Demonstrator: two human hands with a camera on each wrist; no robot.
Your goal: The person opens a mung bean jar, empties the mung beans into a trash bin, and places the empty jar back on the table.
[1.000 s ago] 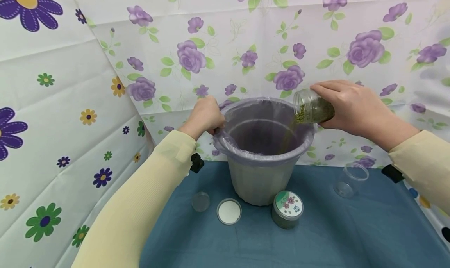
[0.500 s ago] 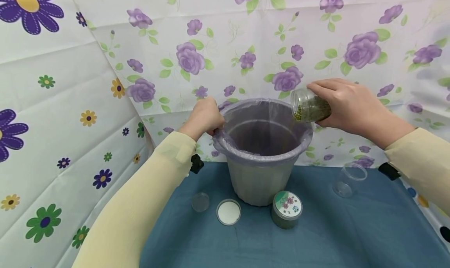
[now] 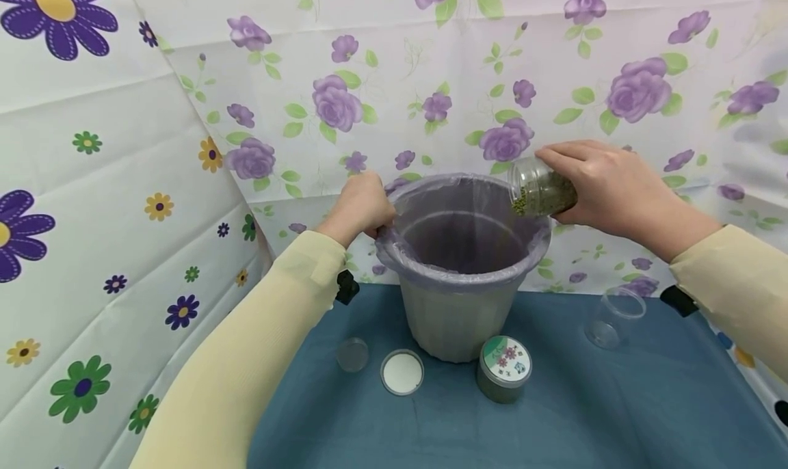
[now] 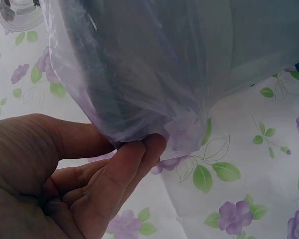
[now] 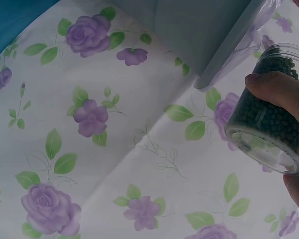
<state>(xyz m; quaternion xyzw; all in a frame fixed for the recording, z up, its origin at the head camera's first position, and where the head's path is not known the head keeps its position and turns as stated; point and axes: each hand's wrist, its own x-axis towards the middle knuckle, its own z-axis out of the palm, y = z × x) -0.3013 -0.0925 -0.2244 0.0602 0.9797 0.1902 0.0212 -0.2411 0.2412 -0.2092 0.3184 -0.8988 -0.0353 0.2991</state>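
Observation:
A grey trash can point(image 3: 458, 318) lined with a thin clear plastic bag point(image 3: 425, 271) stands upright on the table. At its left rim my left hand point(image 3: 363, 206) grips the edge; the left wrist view shows the thumb and fingers point(image 4: 124, 164) pinching the bag-covered rim. My right hand point(image 3: 615, 189) holds a clear jar point(image 3: 542, 187) of small green beans point(image 5: 269, 112), likely mung beans. The jar lies almost sideways, its open mouth over the can's right rim. Beans are gathered near that mouth. What lies at the can's bottom is too dark to tell.
On the blue tablecloth point(image 3: 566, 414), a lidded jar point(image 3: 505, 370) stands in front of the can. A white-lined lid point(image 3: 402, 372) and a small clear disc point(image 3: 352, 355) lie left of it. A clear cup point(image 3: 612, 318) stands at right. Floral sheets point(image 3: 394, 65) hang behind.
A second ago a stream of beans fell from the jar into the can; now hardly any is visible. The jar has shifted slightly left. My left hand keeps its hold on the rim.

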